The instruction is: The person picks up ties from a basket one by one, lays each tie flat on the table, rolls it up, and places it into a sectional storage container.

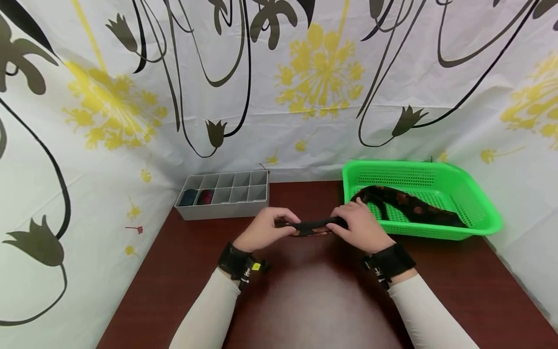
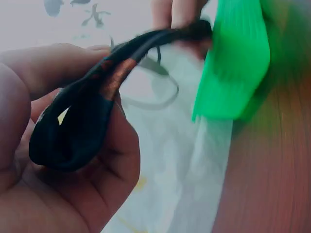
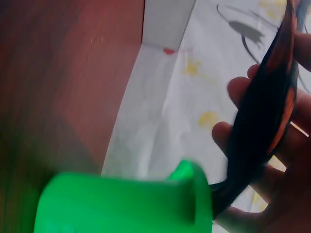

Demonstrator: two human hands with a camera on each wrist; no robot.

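Observation:
A folded strip of dark cloth point(image 1: 311, 227) with orange-red patches is held level above the table between both hands. My left hand point(image 1: 268, 228) pinches its left end, thumb on one side and fingers on the other. In the left wrist view the strip point(image 2: 80, 131) bends into a loop inside the palm. The other end is gripped by my right hand point(image 1: 359, 225), close to the basket's near left corner. Seen from the right wrist, the cloth point(image 3: 260, 116) lies along the fingers.
A green perforated basket point(image 1: 484, 213) stands at the back right, a dark flowered cloth point(image 1: 414, 206) draped inside it. At the back left is a grey divided box point(image 1: 226, 210), with a teal bundle point(image 1: 189, 197) and a dark red bundle point(image 1: 206, 196) in its compartments. Patterned curtain surrounds the table.

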